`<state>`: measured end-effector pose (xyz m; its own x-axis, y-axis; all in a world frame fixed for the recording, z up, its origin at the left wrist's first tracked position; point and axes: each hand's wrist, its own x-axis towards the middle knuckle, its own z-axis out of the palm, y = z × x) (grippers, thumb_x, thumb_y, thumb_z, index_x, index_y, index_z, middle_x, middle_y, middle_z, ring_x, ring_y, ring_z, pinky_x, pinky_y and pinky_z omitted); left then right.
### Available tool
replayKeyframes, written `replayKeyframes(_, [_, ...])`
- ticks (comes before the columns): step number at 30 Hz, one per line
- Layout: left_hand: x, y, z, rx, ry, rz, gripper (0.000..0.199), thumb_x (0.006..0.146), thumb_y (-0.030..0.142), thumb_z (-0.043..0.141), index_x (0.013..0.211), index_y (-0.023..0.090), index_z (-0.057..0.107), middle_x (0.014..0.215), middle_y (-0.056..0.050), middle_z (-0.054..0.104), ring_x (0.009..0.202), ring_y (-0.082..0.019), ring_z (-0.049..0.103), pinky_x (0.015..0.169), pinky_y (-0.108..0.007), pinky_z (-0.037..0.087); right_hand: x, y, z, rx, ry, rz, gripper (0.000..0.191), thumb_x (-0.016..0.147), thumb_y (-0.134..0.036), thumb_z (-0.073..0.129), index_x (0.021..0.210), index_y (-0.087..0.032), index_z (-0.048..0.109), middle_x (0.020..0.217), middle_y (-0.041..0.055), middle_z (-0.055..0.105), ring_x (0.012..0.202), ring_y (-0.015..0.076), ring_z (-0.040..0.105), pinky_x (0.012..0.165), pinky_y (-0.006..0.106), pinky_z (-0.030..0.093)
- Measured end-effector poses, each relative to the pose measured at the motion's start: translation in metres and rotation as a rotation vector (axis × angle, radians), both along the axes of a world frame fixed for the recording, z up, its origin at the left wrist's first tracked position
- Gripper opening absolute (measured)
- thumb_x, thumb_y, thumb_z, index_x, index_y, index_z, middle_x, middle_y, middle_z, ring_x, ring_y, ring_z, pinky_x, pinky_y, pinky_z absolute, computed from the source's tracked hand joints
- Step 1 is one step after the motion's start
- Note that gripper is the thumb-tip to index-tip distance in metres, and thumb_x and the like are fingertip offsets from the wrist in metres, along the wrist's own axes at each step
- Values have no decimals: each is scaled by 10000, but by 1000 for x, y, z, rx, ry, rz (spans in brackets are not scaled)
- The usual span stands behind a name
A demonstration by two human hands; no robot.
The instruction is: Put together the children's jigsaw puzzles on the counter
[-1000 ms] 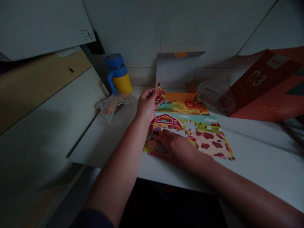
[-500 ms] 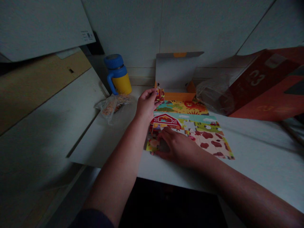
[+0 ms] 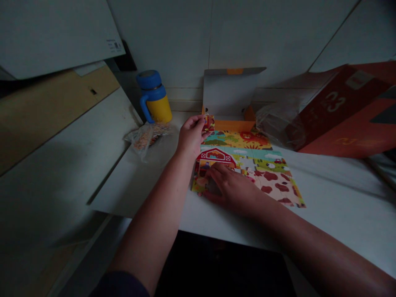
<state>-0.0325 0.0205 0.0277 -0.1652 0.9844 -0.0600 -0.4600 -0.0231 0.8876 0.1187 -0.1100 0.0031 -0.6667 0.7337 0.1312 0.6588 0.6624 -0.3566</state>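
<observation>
Left hand (image 3: 192,134) pinching puzzle piece (image 3: 209,122) near open box (image 3: 230,99), right hand (image 3: 231,185) flat on farm puzzle (image 3: 266,173), white table (image 3: 334,214)

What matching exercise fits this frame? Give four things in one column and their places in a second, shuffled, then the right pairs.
Things:
1. left hand
2. right hand
3. mug
4. plastic bag

Places:
A. at the back of the table, near the wall
B. flat on the near left part of the puzzle
C. on the table, in front of the mug
D. raised by the open box, pinching a puzzle piece

Pairs: 1-D, 2-B, 3-A, 4-C
</observation>
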Motion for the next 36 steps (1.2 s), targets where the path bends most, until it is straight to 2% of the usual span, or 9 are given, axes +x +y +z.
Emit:
replayKeyframes(5, [0, 0, 0, 8, -14, -4, 60, 974, 159, 641, 959, 213, 664, 882, 0, 707, 717, -106, 684, 804, -312, 615, 0, 0, 3, -16, 21, 68, 397, 1001, -373, 638, 1364, -213, 644, 1330, 154, 603, 1074, 282, 655, 879, 427, 578])
replayKeyframes(13, [0, -1, 0, -35, 37, -4, 52, 975, 192, 668, 1003, 234, 681, 921, 1, 737, 770, -106, 708, 807, -273, 607, 0, 1, 6, -22, 19, 55, 357, 997, -352, 657, 1322, -217, 715, 1241, 148, 626, 1035, 276, 652, 856, 411, 567])
replayKeyframes(17, [0, 0, -1, -22, 23, -9, 56, 972, 178, 660, 981, 228, 684, 962, -7, 739, 781, -111, 712, 819, -303, 613, 1, 1, 3, -13, 6, 54, 305, 1003, -380, 653, 1261, -254, 754, 1201, 131, 632, 1023, 276, 652, 853, 407, 558])
replayKeyframes(21, [-1, 0, -3, -7, 32, -26, 41, 959, 199, 688, 988, 226, 681, 971, -10, 738, 764, -101, 705, 796, -281, 610, 1, 1, 2, -40, 44, 44, 330, 986, -388, 678, 1286, -260, 730, 1240, 129, 644, 1020, 280, 668, 844, 408, 557])
replayKeyframes(24, [0, -1, -4, 26, 53, -95, 68, 938, 200, 709, 997, 224, 686, 970, -9, 740, 760, -100, 700, 766, -258, 605, 4, 6, 5, -87, 240, -87, 351, 995, -363, 661, 1322, -235, 674, 1222, 121, 683, 982, 245, 681, 836, 378, 546])
replayKeyframes(27, [3, -4, -5, 61, 87, -191, 97, 907, 206, 746, 991, 230, 704, 976, -9, 733, 794, -116, 708, 752, -266, 607, 12, 18, 6, -180, 514, -360, 309, 1018, -417, 618, 1258, -224, 630, 996, 66, 722, 781, 190, 671, 705, 328, 523])
replayKeyframes(30, [8, -11, -6, 95, 100, -305, 132, 878, 207, 778, 998, 226, 725, 1002, -24, 730, 848, -145, 721, 743, -284, 615, 23, 32, 4, -391, 843, -565, 400, 980, -574, 641, 1177, -232, 584, 798, -3, 685, 613, 158, 628, 576, 288, 493])
replayKeyframes(33, [13, -18, -6, 97, 130, -451, 212, 831, 202, 826, 1028, 226, 752, 1043, -44, 742, 870, -163, 725, 730, -284, 615, 30, 43, 3, -555, 1117, -647, 492, 859, -634, 770, 1079, -238, 578, 798, -21, 677, 598, 137, 628, 559, 269, 519])
replayKeyframes(36, [15, -23, -7, 97, 222, -568, 254, 826, 231, 836, 1072, 240, 775, 1055, -58, 752, 818, -148, 708, 672, -244, 585, 32, 48, 3, -609, 1255, -670, 535, 744, -605, 885, 971, -235, 571, 839, -14, 696, 622, 124, 640, 568, 254, 542])
